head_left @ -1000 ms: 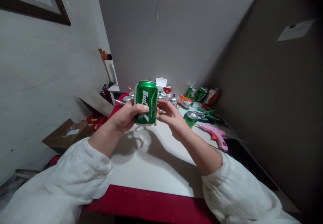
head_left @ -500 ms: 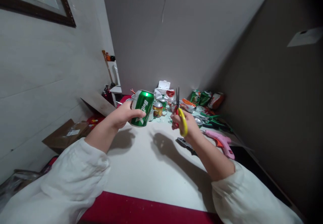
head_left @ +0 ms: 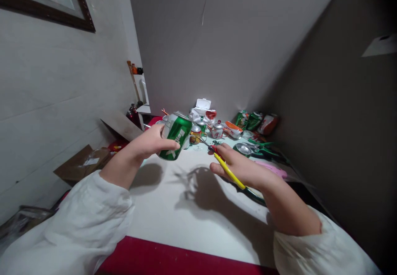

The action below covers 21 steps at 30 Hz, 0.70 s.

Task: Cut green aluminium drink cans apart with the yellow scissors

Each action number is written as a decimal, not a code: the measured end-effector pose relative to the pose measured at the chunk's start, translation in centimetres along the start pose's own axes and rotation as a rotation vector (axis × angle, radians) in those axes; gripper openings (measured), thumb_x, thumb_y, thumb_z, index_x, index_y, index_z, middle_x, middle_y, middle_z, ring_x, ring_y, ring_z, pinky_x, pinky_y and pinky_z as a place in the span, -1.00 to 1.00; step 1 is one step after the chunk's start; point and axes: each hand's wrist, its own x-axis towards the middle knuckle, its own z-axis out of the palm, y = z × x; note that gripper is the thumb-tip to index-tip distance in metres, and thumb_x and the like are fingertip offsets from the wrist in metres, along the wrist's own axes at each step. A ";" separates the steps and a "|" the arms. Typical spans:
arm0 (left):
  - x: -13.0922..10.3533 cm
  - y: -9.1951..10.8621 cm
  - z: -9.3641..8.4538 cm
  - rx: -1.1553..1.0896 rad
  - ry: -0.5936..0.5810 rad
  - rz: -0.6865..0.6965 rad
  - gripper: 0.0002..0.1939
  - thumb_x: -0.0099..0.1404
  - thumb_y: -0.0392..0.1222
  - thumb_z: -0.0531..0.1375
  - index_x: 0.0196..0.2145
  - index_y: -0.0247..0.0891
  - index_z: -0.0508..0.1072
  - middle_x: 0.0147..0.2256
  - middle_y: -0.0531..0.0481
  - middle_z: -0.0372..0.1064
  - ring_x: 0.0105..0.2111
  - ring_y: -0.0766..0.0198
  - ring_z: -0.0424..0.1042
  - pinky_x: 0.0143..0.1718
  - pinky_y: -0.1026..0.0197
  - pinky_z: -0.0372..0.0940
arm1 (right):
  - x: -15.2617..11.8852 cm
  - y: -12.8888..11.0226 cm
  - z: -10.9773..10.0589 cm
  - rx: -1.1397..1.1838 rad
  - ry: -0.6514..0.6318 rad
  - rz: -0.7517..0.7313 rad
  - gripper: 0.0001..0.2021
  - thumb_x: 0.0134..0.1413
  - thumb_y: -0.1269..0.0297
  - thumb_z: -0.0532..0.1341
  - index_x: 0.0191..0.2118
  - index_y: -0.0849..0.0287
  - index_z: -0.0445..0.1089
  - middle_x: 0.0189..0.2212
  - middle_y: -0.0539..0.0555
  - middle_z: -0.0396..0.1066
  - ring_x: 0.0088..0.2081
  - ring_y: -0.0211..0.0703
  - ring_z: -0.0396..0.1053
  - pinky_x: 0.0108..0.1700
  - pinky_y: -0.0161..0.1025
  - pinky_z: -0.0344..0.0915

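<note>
A green and white drink can (head_left: 177,136) is gripped in my left hand (head_left: 155,142), thumb across its front, tilted with its top leaning right. It is held above the white tabletop (head_left: 173,221). Scissors (head_left: 228,170) with yellow and red handles are in my right hand (head_left: 238,165), right of the can. Their blades point left and away from me, apart from the can. Behind my right hand stands a cut can base (head_left: 242,149) with a silver inside. Pliers under my right hand are mostly hidden.
Small teapot-like can pieces (head_left: 217,130) and a wipes pack (head_left: 202,113) line the back. Several cans (head_left: 254,121) lean at the back right. Green-handled pliers (head_left: 262,143) and a pink glue gun (head_left: 273,168) lie right. A cardboard box (head_left: 83,163) is left.
My right hand has turned palm-down and shifted right and slightly lower, swinging the scissors from upright to pointing left. The can in my left hand leans more to the right.
</note>
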 end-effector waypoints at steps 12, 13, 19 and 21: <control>-0.2 0.5 0.5 0.090 -0.195 -0.012 -0.65 -0.07 -0.14 0.39 -0.34 -0.30 0.40 -0.41 0.01 0.36 -0.44 0.25 0.33 -0.44 0.24 0.22 | -0.5 -1.3 0.0 -0.048 -0.078 -0.003 -0.42 0.01 -0.31 0.17 -0.12 0.12 0.42 -0.18 0.22 0.33 -0.24 0.08 0.38 -0.14 0.01 0.32; -0.2 0.5 0.5 0.085 -0.212 -0.011 -0.62 -0.05 -0.11 0.41 -0.31 -0.30 0.40 -0.38 -0.01 0.37 -0.41 0.23 0.34 -0.40 0.23 0.24 | -0.5 -1.3 0.0 -0.040 -0.078 -0.011 -0.43 0.02 -0.31 0.17 -0.13 0.12 0.42 -0.19 0.22 0.33 -0.23 0.08 0.37 -0.13 0.01 0.32; -0.3 0.7 0.4 0.115 -0.231 -0.018 -0.58 -0.05 -0.06 0.44 -0.30 -0.30 0.41 -0.41 0.03 0.33 -0.42 0.24 0.33 -0.41 0.24 0.22 | -0.3 -0.9 -0.1 0.082 -0.110 -0.048 -0.45 0.04 -0.29 0.17 -0.13 0.11 0.45 -0.19 0.20 0.38 -0.26 0.02 0.38 -0.19 -0.08 0.33; -0.3 0.7 0.4 0.120 -0.239 -0.018 -0.58 -0.05 -0.05 0.44 -0.31 -0.30 0.40 -0.42 0.03 0.32 -0.43 0.26 0.32 -0.42 0.25 0.21 | -0.3 -1.0 0.0 0.083 -0.103 -0.028 -0.44 0.02 -0.30 0.18 -0.17 0.13 0.45 -0.20 0.21 0.39 -0.28 0.01 0.37 -0.24 -0.10 0.32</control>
